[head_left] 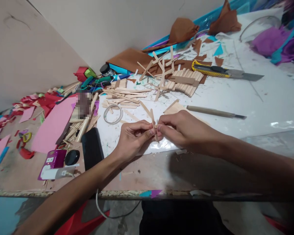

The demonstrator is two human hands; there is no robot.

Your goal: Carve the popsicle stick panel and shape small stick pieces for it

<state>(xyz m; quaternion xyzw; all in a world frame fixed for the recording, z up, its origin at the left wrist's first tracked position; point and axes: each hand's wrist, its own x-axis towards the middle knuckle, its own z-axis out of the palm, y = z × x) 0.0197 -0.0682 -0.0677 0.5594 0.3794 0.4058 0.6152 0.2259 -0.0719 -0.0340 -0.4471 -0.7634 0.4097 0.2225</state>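
My left hand (132, 137) pinches wooden craft sticks (152, 116) that cross each other, just above the front part of the white sheet (264, 111). From the other side, the thumb and fingers of my right hand (177, 129) close on the same sticks near where they cross. My fingertips hide the joint itself. A roll of clear tape (113, 114) lies left of my hands. Beyond them are loose craft sticks (127, 94), a bundle of sticks (185, 81) and several crossed-stick pieces (161, 70). A brown-handled craft knife (210, 111) rests right of my right hand.
A yellow utility knife (225, 70) lies at the back right with its blade out. Near my left forearm sit a black phone (92, 148), a white charger (57, 173) and a round black lid (72, 157). Brown fabric (132, 58) and pink paper (55, 125) lie around.
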